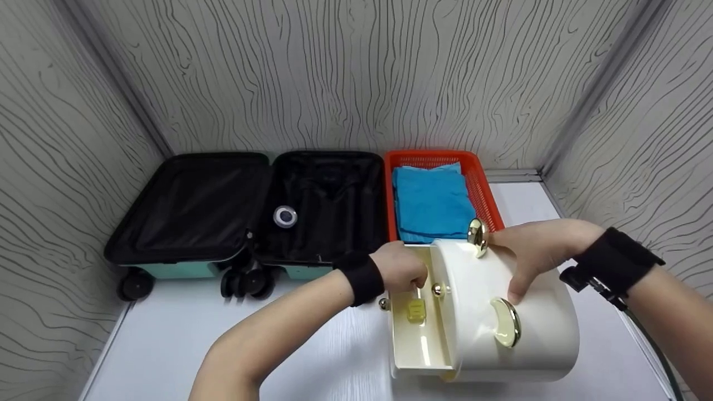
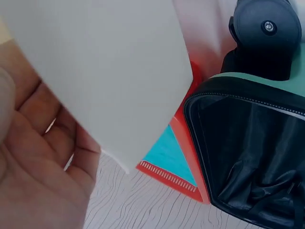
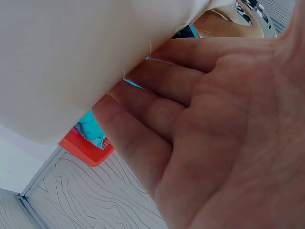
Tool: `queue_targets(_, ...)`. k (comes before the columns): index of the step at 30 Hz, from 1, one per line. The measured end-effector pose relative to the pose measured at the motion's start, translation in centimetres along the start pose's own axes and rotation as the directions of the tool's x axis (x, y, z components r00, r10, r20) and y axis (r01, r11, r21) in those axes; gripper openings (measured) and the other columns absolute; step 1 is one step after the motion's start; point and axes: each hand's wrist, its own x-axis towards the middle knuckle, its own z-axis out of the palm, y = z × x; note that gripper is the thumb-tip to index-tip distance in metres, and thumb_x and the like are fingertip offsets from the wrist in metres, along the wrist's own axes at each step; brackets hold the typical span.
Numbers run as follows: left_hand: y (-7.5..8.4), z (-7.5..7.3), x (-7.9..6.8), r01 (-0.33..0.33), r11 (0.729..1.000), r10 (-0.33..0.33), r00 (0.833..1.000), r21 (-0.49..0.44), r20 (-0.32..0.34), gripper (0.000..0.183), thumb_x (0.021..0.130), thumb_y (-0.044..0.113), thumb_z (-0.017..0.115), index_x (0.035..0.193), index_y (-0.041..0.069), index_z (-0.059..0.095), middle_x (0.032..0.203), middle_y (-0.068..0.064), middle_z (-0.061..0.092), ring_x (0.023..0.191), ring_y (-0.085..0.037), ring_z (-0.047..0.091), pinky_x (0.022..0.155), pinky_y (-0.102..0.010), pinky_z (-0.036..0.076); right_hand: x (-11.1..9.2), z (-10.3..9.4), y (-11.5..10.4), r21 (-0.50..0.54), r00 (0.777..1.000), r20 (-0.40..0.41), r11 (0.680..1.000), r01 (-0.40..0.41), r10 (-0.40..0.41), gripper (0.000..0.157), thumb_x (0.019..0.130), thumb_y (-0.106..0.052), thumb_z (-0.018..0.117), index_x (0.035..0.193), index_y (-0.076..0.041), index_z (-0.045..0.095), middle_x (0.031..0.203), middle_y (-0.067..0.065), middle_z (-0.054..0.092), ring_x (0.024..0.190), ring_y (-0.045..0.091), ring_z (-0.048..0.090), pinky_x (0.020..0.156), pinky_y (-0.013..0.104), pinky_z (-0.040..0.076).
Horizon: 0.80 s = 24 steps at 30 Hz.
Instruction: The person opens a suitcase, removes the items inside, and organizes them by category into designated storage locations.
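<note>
A cream-white rounded storage box (image 1: 479, 284) with gold knobs and handles lies on the table at the right, its drawer (image 1: 398, 351) pulled out to the left. My left hand (image 1: 400, 267) reaches into that drawer with curled fingers. At the fingertips is the top of a small yellow bottle (image 1: 416, 310), which I pinch by its upper end. The drawer's white wall (image 2: 109, 76) hides the fingertips in the left wrist view. My right hand (image 1: 535, 253) rests on the box's curved top, thumb close to the crescent gold handle (image 1: 508, 323); its extended fingers (image 3: 138, 129) lie against the box.
An open suitcase (image 1: 189, 209) with black lining and mint shell stands at the back left. A round silver-rimmed container (image 1: 285, 216) lies in its right half. Beside it, a red basket (image 1: 487, 195) holds folded blue cloth (image 1: 434, 200). Patterned walls (image 1: 334, 72) enclose the table.
</note>
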Motion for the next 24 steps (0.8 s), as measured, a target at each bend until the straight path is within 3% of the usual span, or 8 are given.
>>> queue_targets(5, 0.4, 0.6, 0.5, 0.004, 1.000, -0.004, 1.000, 0.010, 0.011, 0.023, 0.079, 0.010, 0.076, 0.065, 0.025, 0.065, 0.063, 0.012, 0.048, 0.059, -0.007, 0.042, 0.055, -0.028, 0.034, 0.0, 0.0, 0.0, 0.013, 1.000, 0.007, 1.000, 0.004, -0.004, 0.086, 0.061, -0.047, 0.095, 0.130, -0.014, 0.056, 0.101, -0.004, 0.062, 0.094, 0.018, 0.059, 0.085, 0.042, 0.050)
queue_targets(9, 0.8, 0.9, 0.5, 0.011, 1.000, -0.011, 0.999, 0.015, 0.039, 0.015, 0.083, 0.014, 0.076, 0.073, 0.025, 0.074, 0.066, 0.012, 0.059, 0.061, -0.006, 0.049, 0.055, -0.028, 0.033, 0.0, 0.0, 0.0, 0.025, 1.000, 0.009, 1.000, -0.001, 0.001, 0.082, 0.061, -0.045, 0.095, 0.128, -0.016, 0.057, 0.100, -0.005, 0.063, 0.094, 0.018, 0.059, 0.085, 0.042, 0.050)
queue_targets(14, 0.7, 0.7, -0.2, 0.031, 0.998, -0.029, 0.998, -0.046, 0.051, 0.012, 0.089, 0.020, 0.076, 0.097, 0.027, 0.082, 0.087, 0.014, 0.073, 0.076, -0.004, 0.062, 0.065, -0.026, 0.044, 0.0, 0.0, 0.0, 0.039, 1.000, 0.009, 0.999, 0.000, -0.001, 0.079, 0.061, -0.044, 0.095, 0.125, -0.017, 0.058, 0.099, -0.005, 0.063, 0.093, 0.017, 0.059, 0.083, 0.041, 0.050)
queue_targets(17, 0.5, 0.3, -1.1, 0.029, 0.995, -0.028, 1.000, -0.099, 0.011, 0.023, 0.092, 0.022, 0.075, 0.113, 0.025, 0.080, 0.107, 0.012, 0.076, 0.094, -0.006, 0.068, 0.079, -0.026, 0.052, 0.0, 0.0, 0.1, 0.029, 1.000, 0.006, 1.000, 0.010, -0.010, 0.083, 0.061, -0.046, 0.095, 0.128, -0.015, 0.057, 0.101, -0.004, 0.062, 0.094, 0.018, 0.059, 0.085, 0.041, 0.050)
queue_targets(20, 0.1, -0.4, -2.5, 0.031, 0.992, -0.040, 0.997, -0.123, -0.067, 0.035, 0.095, 0.025, 0.074, 0.129, 0.021, 0.074, 0.128, 0.005, 0.070, 0.114, -0.013, 0.065, 0.091, -0.030, 0.051, 0.0, 0.0, 0.2, 0.023, 1.000, 0.004, 1.000, 0.015, -0.015, 0.086, 0.061, -0.047, 0.095, 0.129, -0.014, 0.056, 0.101, -0.004, 0.062, 0.095, 0.018, 0.058, 0.086, 0.042, 0.050)
queue_targets(24, -0.5, -1.1, -4.6, 0.100, 0.984, -0.127, 0.974, -0.148, -0.185, 0.045, 0.097, 0.028, 0.072, 0.139, 0.015, 0.065, 0.140, -0.003, 0.062, 0.125, -0.021, 0.059, 0.099, -0.037, 0.049, -0.1, 0.0, 0.2, 0.032, 1.000, 0.004, 0.999, 0.013, -0.013, 0.085, 0.060, -0.046, 0.095, 0.129, -0.015, 0.056, 0.101, -0.004, 0.062, 0.095, 0.018, 0.058, 0.086, 0.042, 0.050)
